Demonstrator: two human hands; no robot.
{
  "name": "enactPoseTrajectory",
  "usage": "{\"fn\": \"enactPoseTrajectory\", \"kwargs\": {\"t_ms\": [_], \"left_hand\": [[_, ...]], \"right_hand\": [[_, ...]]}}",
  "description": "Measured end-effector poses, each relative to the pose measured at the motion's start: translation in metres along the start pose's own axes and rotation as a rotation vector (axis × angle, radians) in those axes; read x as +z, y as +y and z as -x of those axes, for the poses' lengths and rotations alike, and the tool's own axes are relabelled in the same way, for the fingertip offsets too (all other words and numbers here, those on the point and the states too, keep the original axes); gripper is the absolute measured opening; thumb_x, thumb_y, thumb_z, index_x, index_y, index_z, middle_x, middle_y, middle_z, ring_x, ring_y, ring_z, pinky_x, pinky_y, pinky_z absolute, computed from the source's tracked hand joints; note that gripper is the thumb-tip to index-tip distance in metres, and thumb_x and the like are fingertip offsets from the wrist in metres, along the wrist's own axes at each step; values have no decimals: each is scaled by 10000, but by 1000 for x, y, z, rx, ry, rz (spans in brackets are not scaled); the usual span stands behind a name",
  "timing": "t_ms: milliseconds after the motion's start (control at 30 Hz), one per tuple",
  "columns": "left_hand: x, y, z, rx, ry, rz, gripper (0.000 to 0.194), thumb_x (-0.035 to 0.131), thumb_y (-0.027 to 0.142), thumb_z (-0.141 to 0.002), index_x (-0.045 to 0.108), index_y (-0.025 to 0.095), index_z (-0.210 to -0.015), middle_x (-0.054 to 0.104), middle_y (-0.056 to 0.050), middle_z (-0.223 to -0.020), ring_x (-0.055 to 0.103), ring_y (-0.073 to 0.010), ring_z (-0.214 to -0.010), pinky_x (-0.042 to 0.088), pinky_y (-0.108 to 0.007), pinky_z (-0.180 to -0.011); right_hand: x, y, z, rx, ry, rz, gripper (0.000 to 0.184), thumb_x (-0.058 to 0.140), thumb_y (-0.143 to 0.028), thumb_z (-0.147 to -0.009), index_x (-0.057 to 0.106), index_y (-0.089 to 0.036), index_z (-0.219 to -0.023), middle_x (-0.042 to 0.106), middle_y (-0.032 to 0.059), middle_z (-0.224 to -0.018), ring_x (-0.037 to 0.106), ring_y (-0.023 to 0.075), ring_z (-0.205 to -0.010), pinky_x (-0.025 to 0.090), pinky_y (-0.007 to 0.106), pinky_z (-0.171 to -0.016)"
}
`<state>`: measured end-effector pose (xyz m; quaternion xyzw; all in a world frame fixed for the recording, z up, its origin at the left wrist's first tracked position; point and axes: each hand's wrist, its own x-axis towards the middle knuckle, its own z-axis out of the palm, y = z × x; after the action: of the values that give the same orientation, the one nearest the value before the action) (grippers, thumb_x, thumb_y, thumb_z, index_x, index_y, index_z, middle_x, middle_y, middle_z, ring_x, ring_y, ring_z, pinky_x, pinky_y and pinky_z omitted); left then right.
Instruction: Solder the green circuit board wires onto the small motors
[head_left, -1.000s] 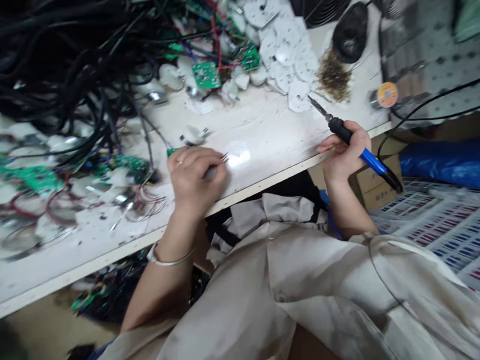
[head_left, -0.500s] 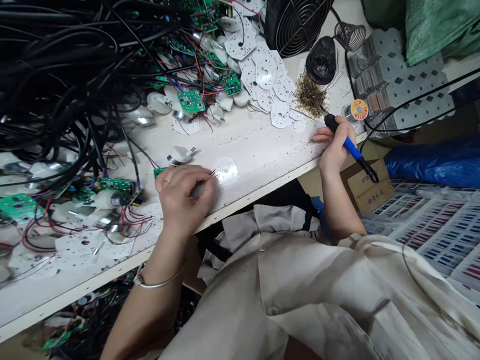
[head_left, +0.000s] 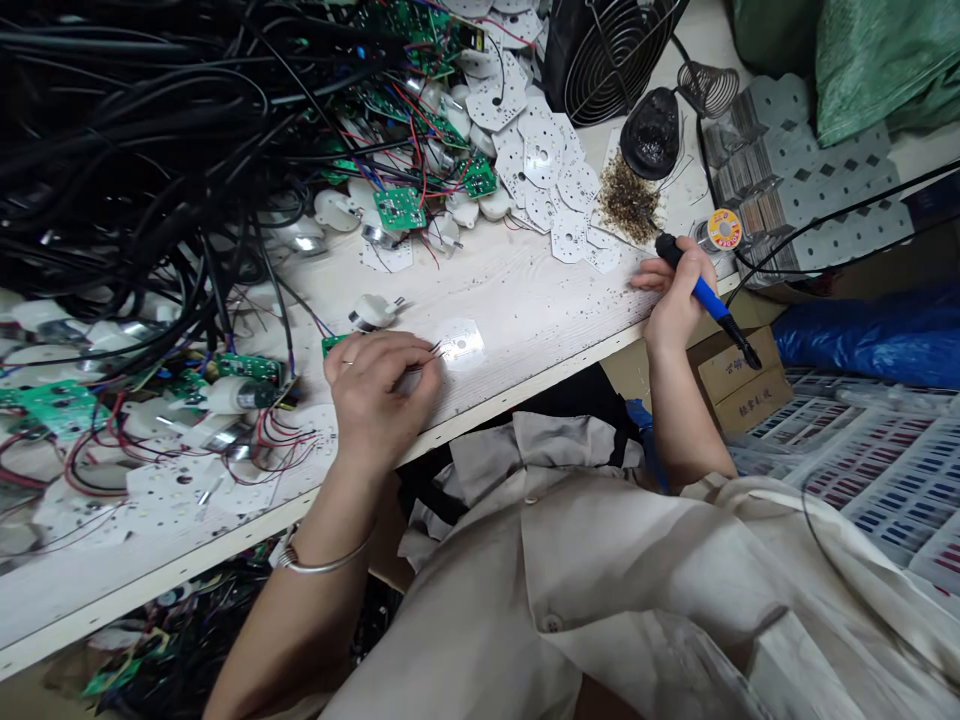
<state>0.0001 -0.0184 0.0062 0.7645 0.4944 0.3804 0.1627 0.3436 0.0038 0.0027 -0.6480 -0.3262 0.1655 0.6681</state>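
My left hand [head_left: 382, 395] is closed in a pinch on thin wires [head_left: 435, 350], whose ends point toward a white circuit board [head_left: 462, 344] lying flat on the bench. A green circuit board [head_left: 334, 344] shows partly behind that hand, and a white part with a metal body [head_left: 375, 311] lies just beyond it. In my right hand [head_left: 679, 300] is a soldering iron [head_left: 709, 297] with a blue and black handle. Its tip end points at a heap of brown solder crumbs [head_left: 628, 198]. The tip itself is hard to make out.
Black cables [head_left: 127, 130] pile up at the left. White boards [head_left: 540, 150] are stacked at the back, near a black fan [head_left: 611, 60]. A solder spool [head_left: 724, 230] stands right of the iron, by grey stacked plates [head_left: 810, 170]. Plastic trays [head_left: 862, 470] lie lower right.
The whole view has shifted slightly, so the bench things appear a little farther right and lower. Both hands keep their grips, with hardly any movement relative to the bench.
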Motion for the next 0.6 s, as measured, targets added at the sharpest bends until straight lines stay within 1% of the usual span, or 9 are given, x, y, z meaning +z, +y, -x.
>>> {"fn": "enactPoseTrajectory", "kwargs": {"t_ms": [133, 233, 300, 367, 400, 467, 533, 600], "left_hand": [[-1, -1, -1, 18, -7, 4, 102, 703, 246, -878, 651, 281, -798, 771, 3, -897, 731, -232, -918, 482, -498, -965], [0, -1, -1, 9, -2, 2, 99, 705, 244, -870, 653, 278, -793, 773, 2, -897, 731, -233, -916, 480, -496, -963], [1, 1, -1, -10, 2, -4, 95, 707, 241, -861, 657, 274, -787, 772, 4, -889, 728, -228, -909, 483, -489, -959], [2, 3, 0, -30, 1, -5, 95, 700, 243, -855, 657, 271, -775, 768, 11, -876, 721, -218, -902, 486, -477, -956], [2, 5, 1, -38, -4, -4, 98, 692, 245, -857, 653, 270, -770, 766, 15, -873, 719, -212, -903, 485, -473, -960], [2, 6, 2, -55, -24, -15, 104, 672, 248, -869, 645, 270, -771, 766, 24, -884, 717, -203, -927, 468, -476, -1002], [2, 6, 3, -67, -43, -28, 110, 659, 247, -879, 636, 269, -773, 767, 28, -898, 717, -197, -949, 454, -479, -1038], [0, 7, 3, -76, -55, -40, 116, 652, 248, -881, 627, 267, -770, 767, 28, -905, 717, -195, -959, 450, -481, -1056]], "right_hand": [[0, 2, -3, 5, 17, 23, 464, 482, -684, -940, 596, -250, -1058, 653, -61, -694, 617, 95, -478, 515, 232, -502], [-1, -2, -3, -15, 38, 6, 397, 490, -623, -957, 607, -253, -1037, 644, -64, -686, 617, 93, -474, 511, 227, -481], [1, -11, 4, -41, 76, -48, 330, 504, -554, -957, 619, -246, -980, 658, -56, -691, 629, 92, -481, 506, 217, -449], [5, -23, 21, -59, 81, -116, 283, 509, -483, -947, 634, -232, -908, 668, -44, -674, 644, 102, -479, 499, 213, -408], [8, -30, 32, -52, 45, -143, 281, 502, -457, -947, 649, -225, -889, 658, -44, -635, 637, 107, -458, 490, 214, -390], [14, -43, 59, 14, -120, -210, 297, 521, -447, -931, 677, -213, -837, 630, -49, -567, 606, 115, -397, 444, 220, -335], [19, -53, 85, 136, -332, -225, 341, 544, -498, -929, 692, -213, -814, 613, -54, -519, 570, 117, -353, 417, 227, -310], [24, -58, 105, 241, -499, -202, 383, 562, -567, -927, 705, -224, -835, 623, -54, -509, 569, 119, -351, 439, 234, -326]]}}
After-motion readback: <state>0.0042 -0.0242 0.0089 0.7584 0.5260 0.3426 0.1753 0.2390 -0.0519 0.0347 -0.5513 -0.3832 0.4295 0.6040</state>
